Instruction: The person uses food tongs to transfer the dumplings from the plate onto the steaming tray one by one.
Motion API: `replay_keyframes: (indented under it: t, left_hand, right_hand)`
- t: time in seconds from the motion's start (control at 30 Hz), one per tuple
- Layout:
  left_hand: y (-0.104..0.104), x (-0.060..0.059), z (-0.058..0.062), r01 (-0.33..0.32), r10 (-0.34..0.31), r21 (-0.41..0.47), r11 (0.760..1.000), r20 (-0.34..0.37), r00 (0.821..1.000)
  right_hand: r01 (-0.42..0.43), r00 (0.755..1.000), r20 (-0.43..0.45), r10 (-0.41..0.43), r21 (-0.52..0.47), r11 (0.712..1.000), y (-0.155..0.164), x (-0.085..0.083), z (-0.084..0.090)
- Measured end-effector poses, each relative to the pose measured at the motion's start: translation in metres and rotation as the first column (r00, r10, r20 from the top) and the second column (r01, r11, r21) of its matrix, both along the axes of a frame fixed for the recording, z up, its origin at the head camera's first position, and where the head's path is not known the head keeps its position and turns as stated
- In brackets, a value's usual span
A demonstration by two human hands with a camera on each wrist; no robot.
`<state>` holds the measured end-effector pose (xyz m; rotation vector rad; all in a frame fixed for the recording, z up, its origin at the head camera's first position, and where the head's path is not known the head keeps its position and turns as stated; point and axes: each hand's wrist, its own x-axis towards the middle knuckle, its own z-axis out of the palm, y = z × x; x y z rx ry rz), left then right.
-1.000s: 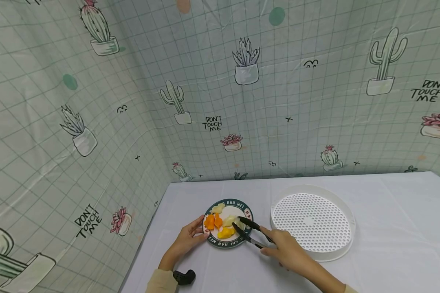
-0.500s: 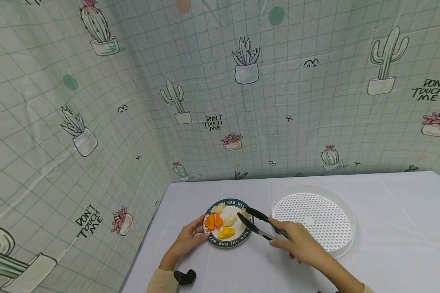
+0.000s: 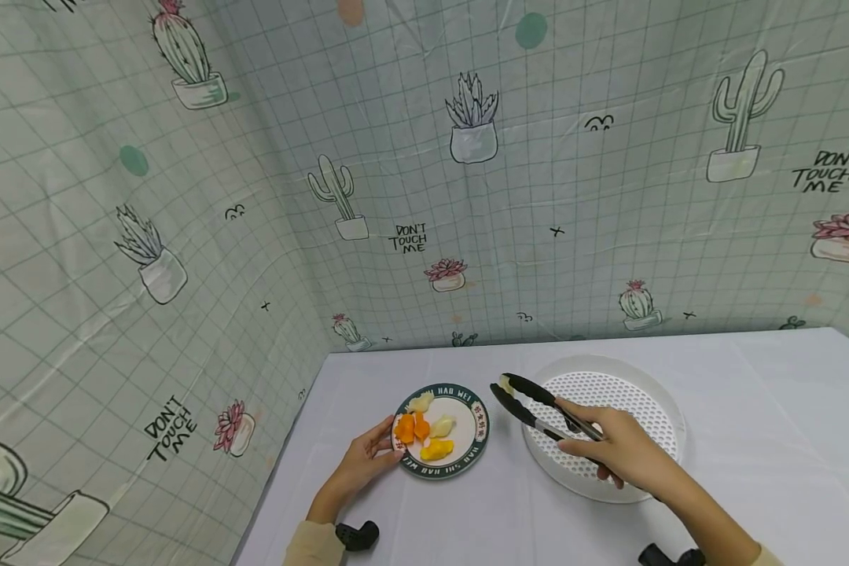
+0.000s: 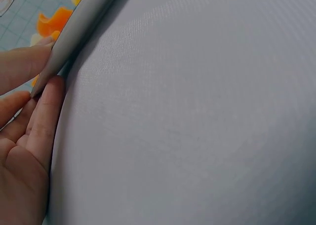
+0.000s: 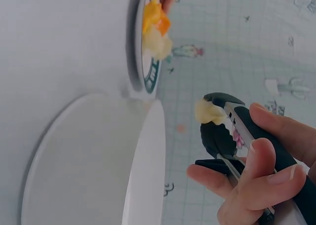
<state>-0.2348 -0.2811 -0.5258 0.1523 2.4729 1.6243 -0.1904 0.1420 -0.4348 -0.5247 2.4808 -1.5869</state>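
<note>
White cloth is covering the table [image 3: 750, 409], with cactus-print sheeting [image 3: 184, 236] hanging behind and to the left.

Right hand [image 3: 626, 452] is gripping black tongs [image 3: 538, 405], fingers curled round the handles. The tips are squeezing together on a pale food piece [image 3: 507, 383]; the right wrist view is showing it as a small soft lump [image 5: 210, 111] pinched at the very end of the tongs. The piece is hanging in the air between the small plate [image 3: 478, 440] and the white perforated tray [image 3: 668, 464], just at the tray's near-left rim.

Left hand [image 3: 364, 464] is resting on the cloth, fingertips [image 4: 47, 94] pressing against the plate's left edge, fingers mostly straight. Orange slices [image 3: 412, 428] and yellow pieces [image 3: 437, 450] are lying on the plate.

Judgement on doing this step well:
- Grip looks shallow, so squeeze pressure is best held even; easing off risks a drop on the cloth, pressing harder may crush a soft piece.
- Tips are best kept level and carried clear over the rim before lowering.
- Release is safest close above the perforated floor, toward the middle, so the piece is not rolling.
- Left hand steadying the plate looks useful.
</note>
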Motion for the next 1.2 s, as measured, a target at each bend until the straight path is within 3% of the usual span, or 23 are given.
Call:
replay_keyframes:
  t: [0.27,0.63,0.9,1.2]
  left_hand:
    - [0.006,0.000,0.003,-0.011,0.011,0.004,1.000,-0.013,1.000]
    - [0.012,0.004,0.003,-0.074,0.070,-0.071,0.995,-0.058,0.996]
    - [0.016,0.003,0.001,-0.092,0.094,0.048,0.995,-0.058,0.994]
    - [0.020,0.002,-0.002,-0.072,0.081,0.118,0.990,-0.068,0.994]
  right_hand:
    - [0.063,0.998,-0.007,-0.062,0.039,0.997,0.031,-0.008,-0.001]
    - [0.098,0.995,-0.017,-0.096,0.112,0.989,0.066,-0.013,-0.009]
    - [0.097,0.995,0.012,-0.101,0.175,0.980,0.083,-0.032,-0.021]
    - [0.101,0.995,-0.031,-0.096,0.217,0.971,0.093,-0.048,-0.034]
